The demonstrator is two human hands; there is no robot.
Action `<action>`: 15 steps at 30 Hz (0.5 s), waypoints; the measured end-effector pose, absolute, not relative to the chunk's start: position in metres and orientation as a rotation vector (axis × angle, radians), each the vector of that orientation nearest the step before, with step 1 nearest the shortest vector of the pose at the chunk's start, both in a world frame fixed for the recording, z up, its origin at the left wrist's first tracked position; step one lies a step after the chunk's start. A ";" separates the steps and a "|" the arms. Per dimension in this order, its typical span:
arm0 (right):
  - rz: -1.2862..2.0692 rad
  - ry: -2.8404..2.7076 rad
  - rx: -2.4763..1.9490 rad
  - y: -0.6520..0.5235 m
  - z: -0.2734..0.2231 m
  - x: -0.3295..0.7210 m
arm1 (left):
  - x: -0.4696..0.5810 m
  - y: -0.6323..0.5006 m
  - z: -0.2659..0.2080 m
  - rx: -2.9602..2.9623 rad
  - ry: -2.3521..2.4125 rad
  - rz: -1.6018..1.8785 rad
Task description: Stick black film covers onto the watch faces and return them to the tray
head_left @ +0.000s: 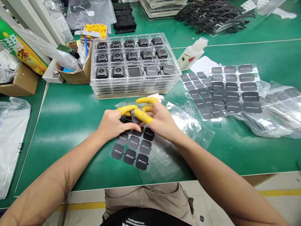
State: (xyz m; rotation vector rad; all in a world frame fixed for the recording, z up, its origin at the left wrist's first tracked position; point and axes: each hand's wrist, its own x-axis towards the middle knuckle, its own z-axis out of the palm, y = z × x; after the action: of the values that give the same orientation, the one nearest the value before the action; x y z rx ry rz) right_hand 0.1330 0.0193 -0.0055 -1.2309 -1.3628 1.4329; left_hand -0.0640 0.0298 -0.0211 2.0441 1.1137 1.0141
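Note:
Between my hands is a small smartwatch (134, 117) with a grey face label, mostly hidden by fingers. My left hand (113, 124) grips it from the left, with a yellow finger cot on its index finger and the thumb bare below. From the right, my right hand (158, 117) pinches the same piece, yellow cots on its thumb and fingers and one finger stretched forward. Just under both hands lies a clear sheet of dark rounded-square stickers (134, 142) printed "HiFuture". A crumpled clear plastic bag (178, 125) spreads beneath and to the right.
Ahead stands a stack of clear trays (136, 86) with several watches in its compartments. A white bottle (192, 54) is beside it. More sticker sheets (231, 86) lie at the right. Cardboard boxes (78, 70) stand at the left, and black straps (213, 14) are piled behind.

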 end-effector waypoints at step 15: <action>0.240 -2.083 -1.428 0.168 0.061 0.124 | -0.065 0.028 -0.024 1.717 1.076 0.911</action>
State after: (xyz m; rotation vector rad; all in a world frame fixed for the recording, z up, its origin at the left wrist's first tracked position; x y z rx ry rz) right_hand 0.1237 0.1676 0.0607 -1.4275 -2.0830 0.2400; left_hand -0.0645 0.0285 -0.0237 1.7169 1.0763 0.9108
